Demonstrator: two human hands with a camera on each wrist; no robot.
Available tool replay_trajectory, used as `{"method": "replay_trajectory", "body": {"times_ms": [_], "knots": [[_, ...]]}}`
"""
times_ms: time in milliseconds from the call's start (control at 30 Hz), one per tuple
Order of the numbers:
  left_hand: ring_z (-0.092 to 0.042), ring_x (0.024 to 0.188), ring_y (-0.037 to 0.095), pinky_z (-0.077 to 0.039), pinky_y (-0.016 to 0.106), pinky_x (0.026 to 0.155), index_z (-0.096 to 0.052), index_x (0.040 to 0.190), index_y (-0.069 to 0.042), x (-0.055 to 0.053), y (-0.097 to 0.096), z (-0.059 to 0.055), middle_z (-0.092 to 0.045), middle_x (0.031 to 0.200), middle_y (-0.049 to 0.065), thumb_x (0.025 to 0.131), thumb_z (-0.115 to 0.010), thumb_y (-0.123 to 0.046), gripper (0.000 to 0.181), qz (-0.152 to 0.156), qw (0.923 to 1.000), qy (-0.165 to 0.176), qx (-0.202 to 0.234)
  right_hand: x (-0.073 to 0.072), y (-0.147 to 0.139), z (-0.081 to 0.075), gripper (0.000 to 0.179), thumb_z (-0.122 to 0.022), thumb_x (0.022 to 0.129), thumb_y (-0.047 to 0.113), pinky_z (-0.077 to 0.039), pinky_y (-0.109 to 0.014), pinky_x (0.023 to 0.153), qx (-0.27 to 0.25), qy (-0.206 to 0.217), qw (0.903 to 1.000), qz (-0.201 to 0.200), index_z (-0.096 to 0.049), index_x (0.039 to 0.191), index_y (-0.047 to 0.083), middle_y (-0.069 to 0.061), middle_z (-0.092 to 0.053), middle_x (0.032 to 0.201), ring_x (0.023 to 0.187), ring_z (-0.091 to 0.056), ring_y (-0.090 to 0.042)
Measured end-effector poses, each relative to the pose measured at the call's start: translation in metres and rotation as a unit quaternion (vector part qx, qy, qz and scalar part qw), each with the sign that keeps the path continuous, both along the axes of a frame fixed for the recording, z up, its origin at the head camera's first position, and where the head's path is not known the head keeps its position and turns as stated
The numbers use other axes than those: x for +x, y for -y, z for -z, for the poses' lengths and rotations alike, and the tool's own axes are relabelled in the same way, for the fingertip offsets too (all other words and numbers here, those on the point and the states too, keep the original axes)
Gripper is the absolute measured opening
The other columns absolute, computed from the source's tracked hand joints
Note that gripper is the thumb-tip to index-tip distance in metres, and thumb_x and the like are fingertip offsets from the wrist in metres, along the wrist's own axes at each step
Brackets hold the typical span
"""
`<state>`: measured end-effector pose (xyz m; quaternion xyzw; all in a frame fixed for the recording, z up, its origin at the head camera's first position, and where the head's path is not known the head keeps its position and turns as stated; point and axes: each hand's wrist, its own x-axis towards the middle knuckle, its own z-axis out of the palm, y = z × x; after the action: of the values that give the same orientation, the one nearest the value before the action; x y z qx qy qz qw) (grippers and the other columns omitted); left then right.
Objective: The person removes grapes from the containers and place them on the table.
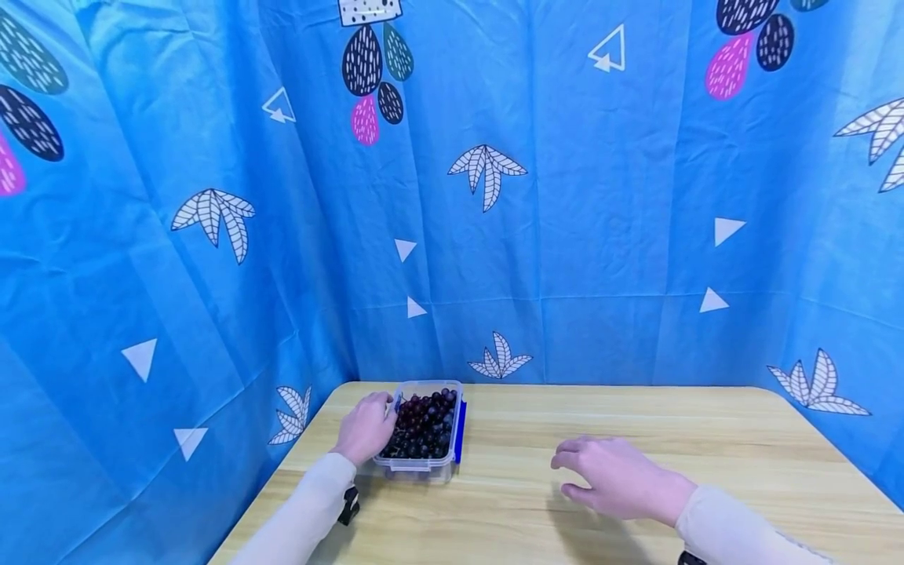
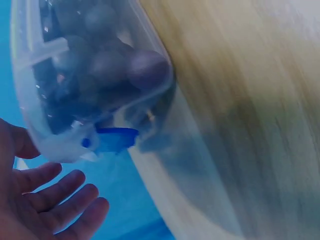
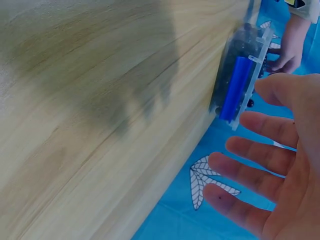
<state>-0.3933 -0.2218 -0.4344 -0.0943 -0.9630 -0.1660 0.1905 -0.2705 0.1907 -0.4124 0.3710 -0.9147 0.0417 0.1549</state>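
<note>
A clear plastic container (image 1: 418, 464) with blue side clips stands toward the left of the table, filled with dark grapes (image 1: 426, 424). My left hand (image 1: 367, 428) is at its left rim. In the left wrist view the fingers (image 2: 75, 197) are spread and loosely bent beside the container's corner, near a blue clip (image 2: 116, 139); the thumb tip is partly hidden behind the rim. My right hand (image 1: 621, 479) hovers over the table to the right, apart from the container. Its fingers (image 3: 250, 175) are spread and relaxed, holding nothing.
The pale wooden table (image 1: 508, 518) has rounded far corners. A blue patterned curtain (image 1: 600, 235) hangs behind it and along both sides, close to the far edge. The container stands near the table's left edge.
</note>
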Motion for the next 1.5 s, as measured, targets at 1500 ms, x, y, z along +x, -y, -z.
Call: {"method": "replay_trajectory", "body": {"times_ms": [1500], "knots": [[-0.07, 0.099, 0.034, -0.058, 0.052, 0.079, -0.056, 0.137, 0.002, -0.008, 0.001, 0.026, -0.069, 0.119, 0.02, 0.1, -0.054, -0.015, 0.041, -0.024, 0.9991, 0.034, -0.008, -0.121, 0.145, 0.001, 0.06, -0.061, 0.097, 0.045, -0.056, -0.049, 0.091, -0.122, 0.155, 0.9713, 0.133, -0.059, 0.137, -0.001, -0.018, -0.065, 0.132, 0.107, -0.068, -0.034]]}}
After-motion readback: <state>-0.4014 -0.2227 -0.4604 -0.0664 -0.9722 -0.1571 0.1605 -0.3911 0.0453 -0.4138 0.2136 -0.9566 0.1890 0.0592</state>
